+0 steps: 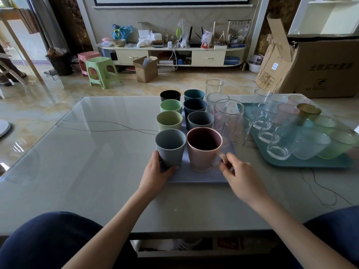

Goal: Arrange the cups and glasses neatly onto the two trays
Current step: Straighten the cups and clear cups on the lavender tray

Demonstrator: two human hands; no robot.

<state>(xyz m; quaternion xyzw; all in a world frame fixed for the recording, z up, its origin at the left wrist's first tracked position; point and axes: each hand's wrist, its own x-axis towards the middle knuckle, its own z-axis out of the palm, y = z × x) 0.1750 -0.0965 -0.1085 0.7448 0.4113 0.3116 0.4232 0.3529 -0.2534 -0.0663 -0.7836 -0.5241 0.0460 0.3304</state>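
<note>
We get single view, head-worn wide-angle camera. We look forward and down across glass-topped table (97, 152), from seated height, close over blue-grey tray (196, 176) at near centre. Teal tray (310, 163) sits right of frame. TV cabinet (171, 53) at far wall.

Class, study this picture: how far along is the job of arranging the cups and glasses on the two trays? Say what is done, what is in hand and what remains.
Nearly done. The purple tray carries two rows of coloured cups and a row of tall glasses; the teal tray holds short glasses. In hand: the left hand grips the grey ribbed cup, the right hand pinches the pink mug handle. Left: only straightening; no cup stands off a tray.
</note>
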